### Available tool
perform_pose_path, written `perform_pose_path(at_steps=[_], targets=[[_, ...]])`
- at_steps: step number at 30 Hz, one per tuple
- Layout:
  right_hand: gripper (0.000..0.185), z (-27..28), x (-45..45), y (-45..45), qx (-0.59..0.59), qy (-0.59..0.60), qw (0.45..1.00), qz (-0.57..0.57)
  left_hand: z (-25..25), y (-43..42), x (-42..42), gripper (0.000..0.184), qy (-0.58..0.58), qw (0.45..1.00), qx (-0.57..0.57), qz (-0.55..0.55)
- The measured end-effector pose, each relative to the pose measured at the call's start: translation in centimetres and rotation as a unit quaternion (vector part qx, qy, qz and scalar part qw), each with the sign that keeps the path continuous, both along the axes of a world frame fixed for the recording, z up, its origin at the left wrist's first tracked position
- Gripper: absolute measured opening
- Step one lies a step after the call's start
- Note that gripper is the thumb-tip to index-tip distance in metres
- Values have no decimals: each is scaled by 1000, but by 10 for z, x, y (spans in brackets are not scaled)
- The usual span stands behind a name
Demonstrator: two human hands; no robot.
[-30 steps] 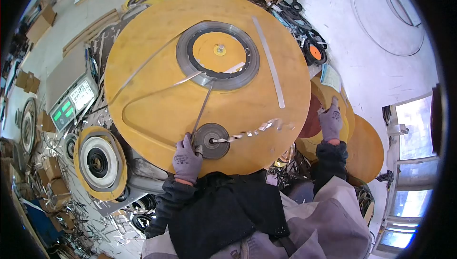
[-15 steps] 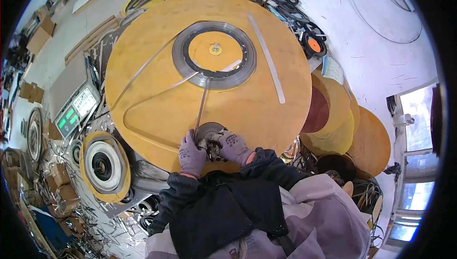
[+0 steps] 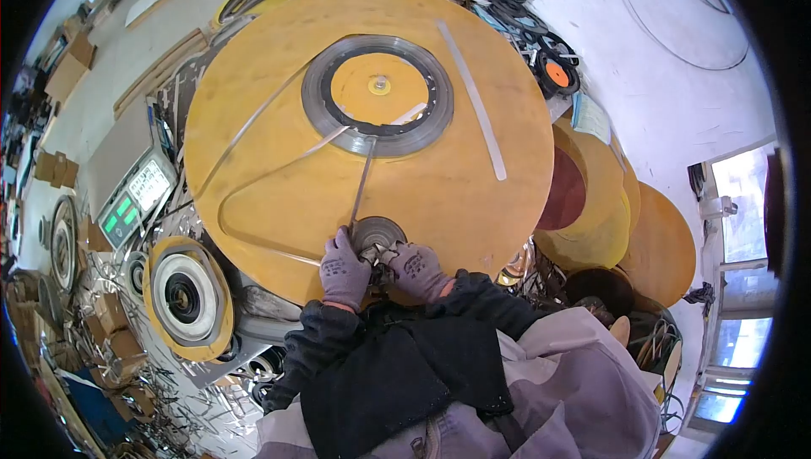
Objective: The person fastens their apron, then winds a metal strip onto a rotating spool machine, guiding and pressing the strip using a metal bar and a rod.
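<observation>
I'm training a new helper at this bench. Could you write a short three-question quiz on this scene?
1. True or false: the left hand and right hand are both at the small coil.

2. What lies on the disc, right of the big ring?
A) a cardboard box
B) a straight strip
C) an open notebook

3. Fill in: the lit displays on the scale are ____.

Key: 1 true; 2 B; 3 green.

To my left I saw a scale [image 3: 127, 197] with green displays. To my right, yellow discs [image 3: 663, 244] overlapped beside a white wall [image 3: 642, 62], near a window [image 3: 743, 214].
</observation>
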State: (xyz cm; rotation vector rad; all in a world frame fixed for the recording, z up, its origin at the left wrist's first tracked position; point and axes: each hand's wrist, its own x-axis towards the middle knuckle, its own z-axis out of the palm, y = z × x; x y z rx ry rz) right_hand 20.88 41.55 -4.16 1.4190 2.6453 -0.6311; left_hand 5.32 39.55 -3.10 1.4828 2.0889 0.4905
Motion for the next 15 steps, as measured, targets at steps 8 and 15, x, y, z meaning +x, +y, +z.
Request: perform_pose_path(at_steps=[8, 15], targets=[[40, 89, 90, 15, -133, -20, 989, -62, -4, -6, -5, 62, -34, 999, 36, -4], [31, 20, 33, 30, -332, 441, 781, -293, 0, -24, -22, 48, -91, 990, 92, 54]])
